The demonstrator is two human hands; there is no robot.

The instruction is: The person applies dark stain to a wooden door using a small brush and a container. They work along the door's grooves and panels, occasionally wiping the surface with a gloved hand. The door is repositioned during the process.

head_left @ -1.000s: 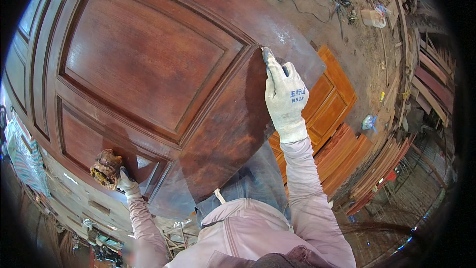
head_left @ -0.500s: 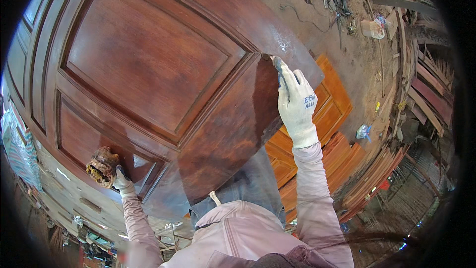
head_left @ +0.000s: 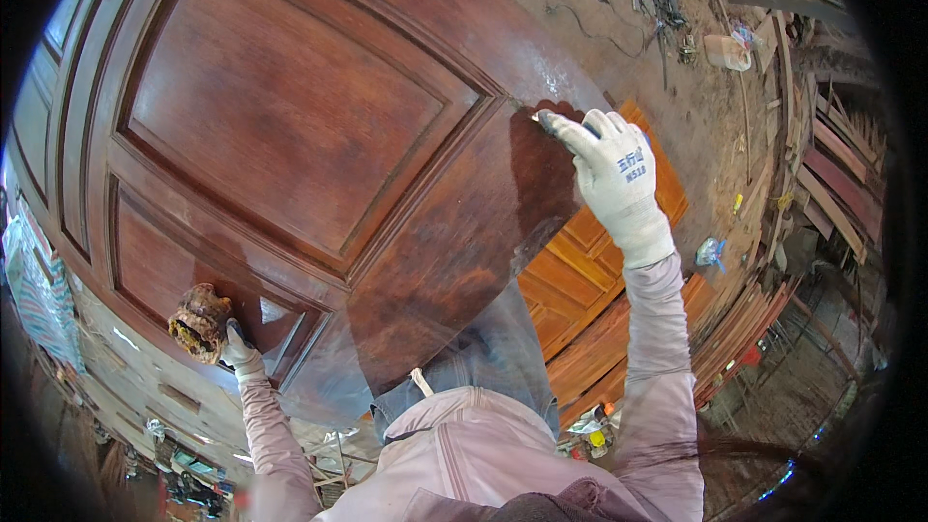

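Observation:
A large reddish-brown wooden panelled door [head_left: 290, 116] lies in front of me. At its lower left my left hand [head_left: 239, 352], in a white glove with dark fingertips, is closed around the side of a crusted brown pot [head_left: 201, 322] with a yellowish, messy mouth. Over the door's right side is my right hand [head_left: 611, 159], gloved the same way. Its fingers are closed in a pinch, and a small pale tip shows at the fingertips; what it belongs to is hidden. That tip is close to the moulding's right corner, beside a dark shadow on the wood.
An orange-brown panelled door [head_left: 580, 266] lies beneath the right edge of the large one, near stacked boards [head_left: 739, 329]. Farther right are a pale plastic jug [head_left: 727, 53], a clear bag [head_left: 710, 253] and scrap wood [head_left: 841, 159]. A striped sheet [head_left: 39, 275] hangs at the left.
My right hand has shifted to the right, its wrist turning so the fingers point more leftward. My left hand and the pot stay nearly where they were.

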